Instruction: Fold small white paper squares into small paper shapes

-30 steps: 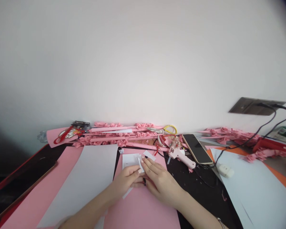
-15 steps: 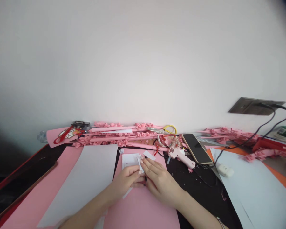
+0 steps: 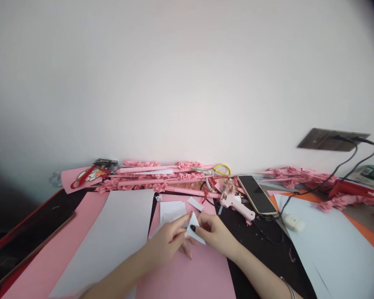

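Observation:
Between my hands is a small white piece of folded paper (image 3: 193, 224), roughly triangular, tilted up with its point away from me. My left hand (image 3: 170, 238) grips its left edge with closed fingers. My right hand (image 3: 216, 232) pinches its right side, the dark-nailed thumb lying on its face and the other fingers behind. Underneath lies a pink sheet (image 3: 187, 274). Just beyond my left hand is a stack of small white paper pieces (image 3: 172, 207), and a narrow white strip (image 3: 195, 203) lies beyond the folded piece.
Paper flower stems (image 3: 149, 181), yellow-handled scissors (image 3: 213, 170), a pink glue gun (image 3: 238, 205) and a phone (image 3: 258, 195) line the back by the wall. Large white sheets lie left (image 3: 118, 232) and right (image 3: 336, 245). Black cords (image 3: 324, 182) run from a wall socket (image 3: 327, 139).
The paper has turned and now shows a triangular face. My right hand has shifted from lying flat over it to pinching its right side with the thumb in front.

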`<state>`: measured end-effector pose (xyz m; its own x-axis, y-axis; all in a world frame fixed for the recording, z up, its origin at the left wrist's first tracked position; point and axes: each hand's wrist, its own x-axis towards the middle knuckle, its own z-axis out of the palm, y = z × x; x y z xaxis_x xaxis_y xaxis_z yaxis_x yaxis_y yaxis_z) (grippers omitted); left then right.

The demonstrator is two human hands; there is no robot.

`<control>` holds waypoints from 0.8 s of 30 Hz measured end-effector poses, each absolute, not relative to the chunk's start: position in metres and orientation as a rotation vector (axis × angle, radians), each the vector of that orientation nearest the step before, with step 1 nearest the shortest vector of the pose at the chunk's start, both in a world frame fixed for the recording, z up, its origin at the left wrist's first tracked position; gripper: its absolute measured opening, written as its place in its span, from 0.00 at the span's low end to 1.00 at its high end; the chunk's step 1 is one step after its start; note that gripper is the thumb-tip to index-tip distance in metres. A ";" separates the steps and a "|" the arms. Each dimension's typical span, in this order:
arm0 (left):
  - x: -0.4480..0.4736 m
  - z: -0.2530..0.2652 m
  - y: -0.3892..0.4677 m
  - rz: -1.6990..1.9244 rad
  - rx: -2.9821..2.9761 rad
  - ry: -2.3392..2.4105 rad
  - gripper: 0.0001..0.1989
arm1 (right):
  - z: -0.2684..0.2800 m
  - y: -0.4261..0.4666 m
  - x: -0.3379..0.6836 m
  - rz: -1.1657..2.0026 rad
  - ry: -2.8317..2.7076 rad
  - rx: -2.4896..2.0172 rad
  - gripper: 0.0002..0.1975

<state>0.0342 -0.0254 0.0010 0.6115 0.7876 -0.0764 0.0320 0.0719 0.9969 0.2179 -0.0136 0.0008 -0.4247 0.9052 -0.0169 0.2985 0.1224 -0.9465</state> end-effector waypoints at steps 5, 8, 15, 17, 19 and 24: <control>0.033 -0.002 -0.025 0.654 1.505 0.774 0.25 | -0.002 -0.011 0.220 1.499 -1.731 -1.094 0.12; 0.033 -0.005 -0.024 0.646 1.505 0.784 0.24 | -0.002 -0.011 0.219 1.520 -1.667 -1.078 0.13; 0.037 -0.005 -0.024 0.645 1.504 0.839 0.16 | 0.004 -0.012 0.216 1.521 -1.599 -1.096 0.16; 0.037 0.000 -0.024 0.651 1.521 0.841 0.13 | 0.003 -0.012 0.216 1.510 -1.594 -1.110 0.16; 0.037 0.003 -0.025 0.650 1.552 0.868 0.09 | 0.002 -0.012 0.216 1.495 -1.590 -1.120 0.16; 0.036 0.003 -0.025 0.645 1.621 1.008 0.09 | -0.002 -0.013 0.214 1.461 -1.600 -1.140 0.17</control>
<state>0.0360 -0.0247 0.0025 0.4957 0.8645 -0.0834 0.2860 -0.0717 0.9556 0.2140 -0.0132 -0.0016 -0.3856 0.9197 -0.0742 0.1572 -0.0138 -0.9875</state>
